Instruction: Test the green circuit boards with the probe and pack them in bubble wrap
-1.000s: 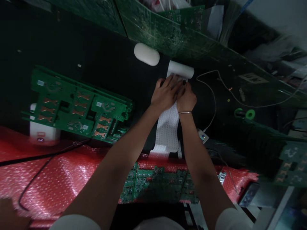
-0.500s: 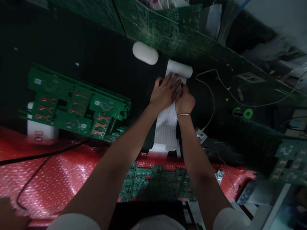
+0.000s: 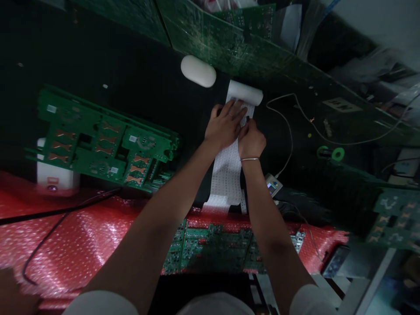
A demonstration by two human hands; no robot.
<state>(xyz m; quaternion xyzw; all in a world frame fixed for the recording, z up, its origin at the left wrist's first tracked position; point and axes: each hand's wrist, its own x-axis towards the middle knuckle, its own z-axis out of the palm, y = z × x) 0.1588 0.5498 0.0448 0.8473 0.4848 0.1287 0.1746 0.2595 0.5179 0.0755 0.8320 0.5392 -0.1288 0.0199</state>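
Note:
A long white strip of printed labels (image 3: 226, 175) runs from its roll (image 3: 245, 92) at the back toward the near edge of the dark table. My left hand (image 3: 223, 126) lies on the strip just below the roll, fingers stretched out over it. Close on its right, my right hand (image 3: 252, 141) is closed, with a small black object (image 3: 247, 118) poking out at its fingertips. What kind of thing that is, I cannot make out. The fingertips of both hands are almost together over the strip.
Stacked green circuit boards (image 3: 108, 140) lie on the left, partly over a white box (image 3: 57, 177). A white oval case (image 3: 198, 71) sits at the back. Right are a cable, a small device with a screen (image 3: 273, 185) and a green spool (image 3: 337, 153). Red bubble wrap (image 3: 85, 236) covers the front.
My right hand has drawn slightly down from the roll, and more of the labels shows between the fingertips. My left hand stays flat on the strip.

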